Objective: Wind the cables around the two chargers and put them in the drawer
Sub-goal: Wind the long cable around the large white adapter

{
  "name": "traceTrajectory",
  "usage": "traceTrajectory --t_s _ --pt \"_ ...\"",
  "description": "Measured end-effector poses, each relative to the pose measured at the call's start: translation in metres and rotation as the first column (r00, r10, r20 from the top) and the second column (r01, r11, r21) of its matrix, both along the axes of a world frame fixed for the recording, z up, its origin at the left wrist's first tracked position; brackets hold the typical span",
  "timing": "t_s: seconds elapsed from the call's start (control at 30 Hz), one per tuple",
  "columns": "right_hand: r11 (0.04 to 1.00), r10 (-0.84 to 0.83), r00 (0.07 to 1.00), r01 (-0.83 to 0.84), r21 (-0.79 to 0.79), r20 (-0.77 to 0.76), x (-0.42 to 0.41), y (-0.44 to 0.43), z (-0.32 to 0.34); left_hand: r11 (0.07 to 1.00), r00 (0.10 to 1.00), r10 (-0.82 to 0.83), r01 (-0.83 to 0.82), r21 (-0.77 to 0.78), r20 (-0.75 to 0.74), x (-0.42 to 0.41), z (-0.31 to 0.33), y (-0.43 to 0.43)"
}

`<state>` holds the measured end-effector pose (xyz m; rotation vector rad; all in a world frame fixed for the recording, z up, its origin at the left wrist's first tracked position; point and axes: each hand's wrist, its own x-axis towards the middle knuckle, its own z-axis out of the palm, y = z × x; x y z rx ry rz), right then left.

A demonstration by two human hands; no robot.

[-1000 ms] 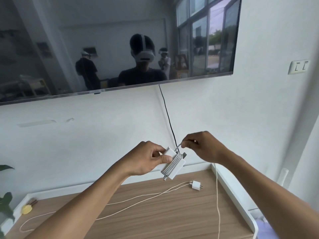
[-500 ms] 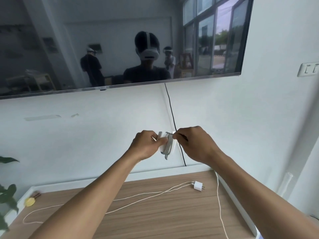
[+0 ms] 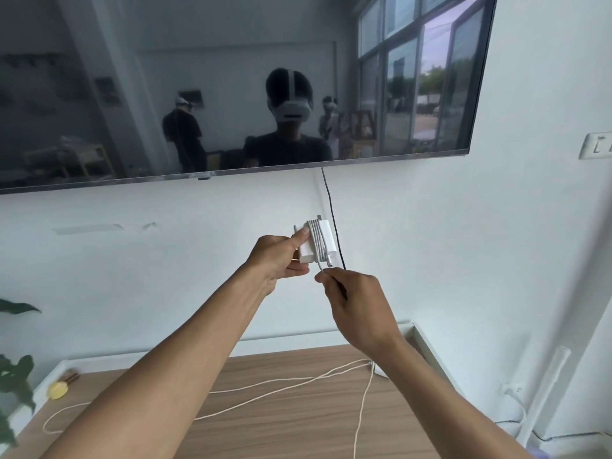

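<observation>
My left hand [image 3: 280, 256] grips a white charger block [image 3: 318, 241] held up in front of the wall, thumb pressed on its top. White cable is wound several turns around the block. My right hand [image 3: 354, 304] sits just below and right of it, pinching the loose end of that cable near the block's lower corner. A second white cable [image 3: 265, 389] lies loose across the wooden tabletop [image 3: 298, 425]; its small charger is mostly hidden behind my right forearm. No drawer is in view.
A wall-mounted TV [image 3: 231, 87] hangs above, with a black cord [image 3: 332, 223] running down the wall behind the charger. A yellow object [image 3: 59, 389] lies at the table's left rear, plant leaves [image 3: 13, 382] at far left. A wall socket [image 3: 596, 145] is at right.
My right hand dropped from the top of the charger to below it, drawing the cable end down. The left hand turned the block so its broad face shows.
</observation>
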<state>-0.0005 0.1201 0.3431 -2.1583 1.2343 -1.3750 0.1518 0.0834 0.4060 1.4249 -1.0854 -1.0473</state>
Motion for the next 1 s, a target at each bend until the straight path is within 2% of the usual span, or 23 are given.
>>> traceTrajectory --t_s 0.2,0.4,0.53,0.63,0.8,0.9,0.97,1.0 --pt "0.998 0.034 0.992 -0.039 0.044 0.12 0.001 -0.001 -0.017 0.998 0.992 -0.05 0.047 -0.031 -0.115 -0.007 0.008 0.005" --pt "0.996 0.021 0.974 -0.039 0.076 0.225 -0.01 -0.013 -0.029 0.986 0.986 -0.158 0.154 -0.068 -0.055 -0.016 0.011 0.014" --pt "0.994 0.027 0.976 -0.049 0.097 0.218 -0.021 -0.021 -0.031 0.966 0.971 -0.239 0.237 -0.104 -0.001 -0.02 0.01 0.022" --pt "0.994 0.036 0.989 -0.05 0.095 0.146 -0.033 -0.031 -0.023 0.938 0.941 -0.318 0.33 -0.103 0.117 -0.023 0.005 0.029" --pt "0.996 0.059 0.99 -0.05 0.074 -0.125 -0.056 -0.046 0.0 0.881 0.844 -0.388 0.457 -0.117 0.371 -0.014 0.001 0.035" --pt "0.99 0.098 0.977 -0.077 0.118 -0.187 -0.068 -0.051 0.018 0.839 0.697 -0.423 0.542 -0.039 0.579 -0.007 -0.001 0.041" --pt "0.982 0.112 0.973 -0.077 0.173 -0.202 -0.074 -0.053 0.03 0.849 0.574 -0.367 0.527 0.012 0.732 -0.004 -0.008 0.041" --pt "0.976 0.118 0.969 -0.074 0.203 -0.216 -0.075 -0.053 0.034 0.86 0.544 -0.339 0.51 0.019 0.768 -0.002 -0.011 0.04"
